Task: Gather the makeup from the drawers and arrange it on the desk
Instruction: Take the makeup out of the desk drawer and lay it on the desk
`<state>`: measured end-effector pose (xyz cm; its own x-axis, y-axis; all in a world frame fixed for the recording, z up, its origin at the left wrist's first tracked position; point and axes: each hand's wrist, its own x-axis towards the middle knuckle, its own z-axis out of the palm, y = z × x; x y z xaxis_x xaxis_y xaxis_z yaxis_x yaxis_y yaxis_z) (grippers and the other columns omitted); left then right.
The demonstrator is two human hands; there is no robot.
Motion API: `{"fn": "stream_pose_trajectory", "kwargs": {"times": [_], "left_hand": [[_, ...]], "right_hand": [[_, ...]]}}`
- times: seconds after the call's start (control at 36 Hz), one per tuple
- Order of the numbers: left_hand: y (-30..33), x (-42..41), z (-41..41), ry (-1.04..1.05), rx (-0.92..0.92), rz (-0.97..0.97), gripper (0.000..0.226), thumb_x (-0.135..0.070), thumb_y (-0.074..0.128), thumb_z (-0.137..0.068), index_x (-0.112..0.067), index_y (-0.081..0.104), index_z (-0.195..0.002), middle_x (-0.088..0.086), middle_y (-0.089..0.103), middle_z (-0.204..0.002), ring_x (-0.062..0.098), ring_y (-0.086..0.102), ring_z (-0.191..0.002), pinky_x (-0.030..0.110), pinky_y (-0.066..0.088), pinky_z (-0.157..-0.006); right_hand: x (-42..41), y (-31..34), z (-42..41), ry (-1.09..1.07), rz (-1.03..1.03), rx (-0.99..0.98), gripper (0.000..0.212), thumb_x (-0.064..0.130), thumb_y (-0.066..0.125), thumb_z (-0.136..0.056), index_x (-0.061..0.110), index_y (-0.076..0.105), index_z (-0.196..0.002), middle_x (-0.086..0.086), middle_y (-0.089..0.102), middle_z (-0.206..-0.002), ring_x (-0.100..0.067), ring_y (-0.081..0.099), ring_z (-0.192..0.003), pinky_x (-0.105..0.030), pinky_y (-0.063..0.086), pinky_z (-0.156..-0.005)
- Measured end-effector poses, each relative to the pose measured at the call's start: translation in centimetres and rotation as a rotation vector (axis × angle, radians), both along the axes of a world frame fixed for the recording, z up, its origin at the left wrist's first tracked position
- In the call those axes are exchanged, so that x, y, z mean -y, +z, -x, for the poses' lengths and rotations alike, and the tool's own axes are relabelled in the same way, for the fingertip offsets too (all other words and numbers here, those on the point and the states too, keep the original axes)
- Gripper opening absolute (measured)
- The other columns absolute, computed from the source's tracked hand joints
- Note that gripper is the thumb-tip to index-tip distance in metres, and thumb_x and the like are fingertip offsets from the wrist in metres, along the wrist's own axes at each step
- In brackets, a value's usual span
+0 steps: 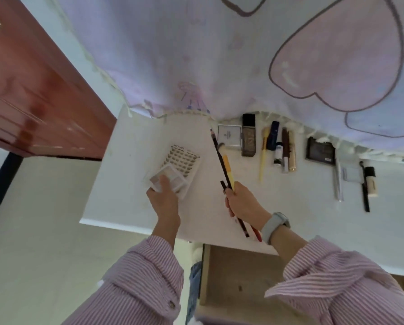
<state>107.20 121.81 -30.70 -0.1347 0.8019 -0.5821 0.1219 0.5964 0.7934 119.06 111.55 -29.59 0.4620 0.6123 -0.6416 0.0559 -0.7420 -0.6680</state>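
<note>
Hands are hovering over the white desk (130,137). Her left hand (164,195) is gripping a pale palette (170,179) stacked on a lash tray (184,160); the right hand (243,202) is clutching several pencils (219,153) and a yellow brush (228,170) (bristles pointing away). More makeup (248,137) is lying in a row along the curtain (196,55). An open drawer (238,275) is showing below.

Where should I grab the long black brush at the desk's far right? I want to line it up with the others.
Pinch the black brush from above at mid-handle, fingers on its two long sides. It lies flat, close beside the cream bottle, so grip its lower, freer end.
</note>
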Motion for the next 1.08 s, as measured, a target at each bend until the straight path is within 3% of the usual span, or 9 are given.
{"fn": "stream_pose_trajectory", "kwargs": {"times": [0.17, 0.25, 0.42, 0.53, 0.64, 0.69, 0.83, 0.94, 1.08], "left_hand": [[-0.7, -5.8, -3.1, -0.140, -0.177, -0.034, 0.056, -0.041, 0.039, -0.098, -0.010, 0.024, -0.142, 0.018, 0.043, -0.139, 0.032, 0.047, -0.120, 0.033, 0.037, -0.095], [-0.7, -7.0, -4.0, -0.325, -0.323, -0.050, 0.056, -0.042, 0.036, -0.097, -0.008, 0.025, -0.139, 0.019, 0.045, -0.137, 0.034, 0.048, -0.119, 0.038, 0.037, -0.097], [-0.8, -7.5, -3.7, -0.653, -0.516, -0.126, 0.049, -0.044, 0.055, -0.087, -0.009, 0.039, -0.117, 0.008, 0.039, -0.117, 0.029, 0.051, -0.102, 0.034, 0.041, -0.079], [-1.0, -8.3, -3.1, -0.665, -0.590, -0.380, 0.066, -0.044, 0.066, -0.079, -0.014, 0.035, -0.128, 0.010, 0.033, -0.131, 0.028, 0.034, -0.121, 0.038, 0.035, -0.094], [-1.7, -9.6, -3.2, -1.016, -0.627, -0.536, 0.088, -0.051, 0.062, -0.079, -0.024, 0.013, -0.147, 0.003, 0.007, -0.155, 0.023, 0.002, -0.142, 0.046, 0.014, -0.110], [-2.2, -9.9, -3.4, -1.123, -0.637, -0.560, 0.088, -0.052, 0.061, -0.080, -0.025, 0.012, -0.148, 0.002, 0.007, -0.156, 0.023, 0.003, -0.142, 0.045, 0.011, -0.112], [-2.1, -8.9, -3.7, -1.072, -0.677, -0.541, 0.082, -0.055, 0.058, -0.081, -0.025, 0.019, -0.146, 0.005, 0.016, -0.153, 0.028, 0.015, -0.137, 0.047, 0.020, -0.108], [-2.0, -7.5, -3.5, -1.041, -0.607, -0.500, 0.068, -0.048, 0.046, -0.090, -0.023, 0.018, -0.147, 0.004, 0.015, -0.154, 0.027, 0.016, -0.136, 0.045, 0.021, -0.108], [-2.2, -5.6, -1.9, -1.010, -0.522, -0.525, 0.067, -0.033, 0.050, -0.092, -0.019, 0.016, -0.148, 0.007, 0.012, -0.155, 0.027, 0.013, -0.139, 0.043, 0.018, -0.111]], "right_hand": [[-6.7, -1.9, 0.6, -0.007, 0.132, 0.112, 0.018, 0.017, 0.031, -0.099, 0.008, 0.033, -0.084, -0.011, 0.048, -0.078, -0.027, 0.050, -0.072, -0.038, 0.049, -0.071], [-9.2, -1.9, 0.7, -0.034, 0.134, 0.180, 0.023, 0.019, 0.032, -0.100, 0.010, 0.030, -0.080, -0.002, 0.040, -0.070, -0.019, 0.045, -0.064, -0.025, 0.038, -0.055], [-11.8, -1.2, -0.4, -0.135, 0.117, 0.241, 0.031, 0.022, 0.035, -0.100, -0.003, 0.039, -0.118, -0.024, 0.056, -0.116, -0.037, 0.054, -0.106, -0.035, 0.041, -0.078], [-11.5, -1.2, -0.4, -0.144, 0.081, 0.291, 0.031, 0.024, 0.043, -0.097, 0.001, 0.040, -0.117, -0.020, 0.058, -0.108, -0.036, 0.057, -0.098, -0.033, 0.040, -0.070], [-10.8, -1.1, -0.6, -0.247, -0.070, 0.203, 0.028, 0.012, 0.045, -0.094, 0.003, 0.043, -0.121, -0.009, 0.057, -0.092, -0.022, 0.057, -0.084, -0.027, 0.044, -0.068], [-10.4, -0.9, -1.0, -0.392, -0.136, 0.116, 0.036, 0.007, 0.042, -0.093, 0.009, 0.040, -0.129, -0.001, 0.052, -0.085, -0.010, 0.051, -0.071, -0.019, 0.041, -0.058], [-9.3, -0.7, -2.1, -0.589, -0.280, 0.024, 0.043, -0.004, 0.038, -0.090, 0.015, 0.043, -0.128, 0.000, 0.050, -0.100, -0.008, 0.049, -0.074, -0.019, 0.045, -0.063], [-7.9, -0.1, -2.2, -0.393, -0.344, 0.196, 0.055, -0.010, 0.037, -0.088, 0.017, 0.039, -0.136, 0.000, 0.045, -0.128, -0.013, 0.044, -0.122, -0.020, 0.035, -0.099], [-4.3, -0.3, -0.7, -0.161, -0.318, 0.410, 0.053, -0.006, 0.036, -0.091, 0.014, 0.035, -0.140, 0.003, 0.024, -0.151, -0.002, 0.025, -0.133, -0.004, 0.022, -0.102]]}}
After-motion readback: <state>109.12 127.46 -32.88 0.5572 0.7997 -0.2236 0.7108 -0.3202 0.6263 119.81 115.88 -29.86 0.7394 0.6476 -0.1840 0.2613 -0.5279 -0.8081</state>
